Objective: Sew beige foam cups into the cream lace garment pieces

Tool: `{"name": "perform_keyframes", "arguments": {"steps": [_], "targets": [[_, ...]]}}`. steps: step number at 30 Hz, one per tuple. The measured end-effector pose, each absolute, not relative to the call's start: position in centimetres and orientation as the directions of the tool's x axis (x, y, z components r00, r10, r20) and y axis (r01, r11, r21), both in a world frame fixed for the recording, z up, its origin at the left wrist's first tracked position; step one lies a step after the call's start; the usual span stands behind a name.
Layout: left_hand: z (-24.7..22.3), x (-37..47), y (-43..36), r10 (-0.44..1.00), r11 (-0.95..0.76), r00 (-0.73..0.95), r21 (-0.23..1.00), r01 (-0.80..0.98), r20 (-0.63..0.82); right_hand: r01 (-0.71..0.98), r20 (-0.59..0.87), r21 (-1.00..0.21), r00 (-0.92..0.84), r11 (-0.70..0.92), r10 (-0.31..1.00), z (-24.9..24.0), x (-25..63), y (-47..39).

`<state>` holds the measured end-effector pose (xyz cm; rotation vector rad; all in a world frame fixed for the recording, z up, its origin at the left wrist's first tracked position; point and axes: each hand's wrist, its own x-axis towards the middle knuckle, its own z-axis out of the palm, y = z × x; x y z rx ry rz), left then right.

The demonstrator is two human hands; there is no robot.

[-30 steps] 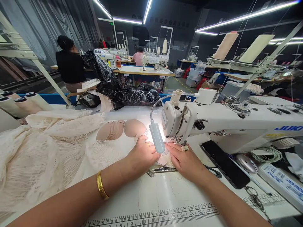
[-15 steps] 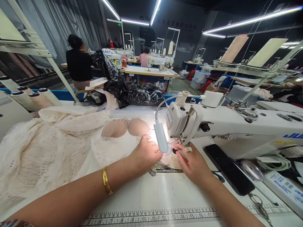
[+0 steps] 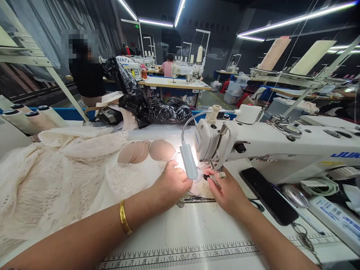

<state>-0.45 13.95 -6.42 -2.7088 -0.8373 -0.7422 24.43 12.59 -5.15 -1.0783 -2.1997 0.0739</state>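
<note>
My left hand [image 3: 172,184] is closed, its fingertips pinching the edge of a small pale fabric piece [image 3: 194,188] beside the needle area. The lamp head partly hides those fingertips. On the other side, my right hand [image 3: 229,189] has its fingers stretched toward the presser foot, thumb apart, at the far edge of the fabric. A small black round part [image 3: 206,177] lies by its fingertips. Above both hands stands the head of a white sewing machine [image 3: 209,140]. A grey gooseneck lamp [image 3: 188,160] shines on the spot between them.
Beige oval pads [image 3: 135,151] lie stacked beyond my left hand, near cream lace fabric [image 3: 64,176]. A black phone [image 3: 268,195], a mouse [image 3: 295,195] and keys [image 3: 305,240] lie at right. A ruler strip [image 3: 180,257] runs along the front. Behind are black plastic [image 3: 163,114] and two people.
The whole view has shifted slightly, with things sitting a little further left. Both hands keep nearly the same place at the machine. The person in black at the back has turned.
</note>
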Motion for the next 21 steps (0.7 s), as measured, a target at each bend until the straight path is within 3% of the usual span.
{"name": "perform_keyframes", "arguments": {"steps": [10,16,21], "targets": [[-5.3,-0.2,13.9,0.453,-0.797,0.710,-0.112,0.594,0.539,0.674,0.454,-0.349,-0.486,0.651,0.747,-5.1,24.5,12.3],[-4.2,-0.1,11.6,0.463,-0.833,0.751,-0.059,0.550,0.470,0.525,0.396,-0.394,-0.644,0.755,0.654,-4.8,24.5,11.7],[-4.1,-0.1,11.4,0.475,-0.837,0.754,-0.032,0.547,0.454,0.520,0.357,-0.385,-0.678,0.762,0.643,-4.6,24.3,11.5]]}}
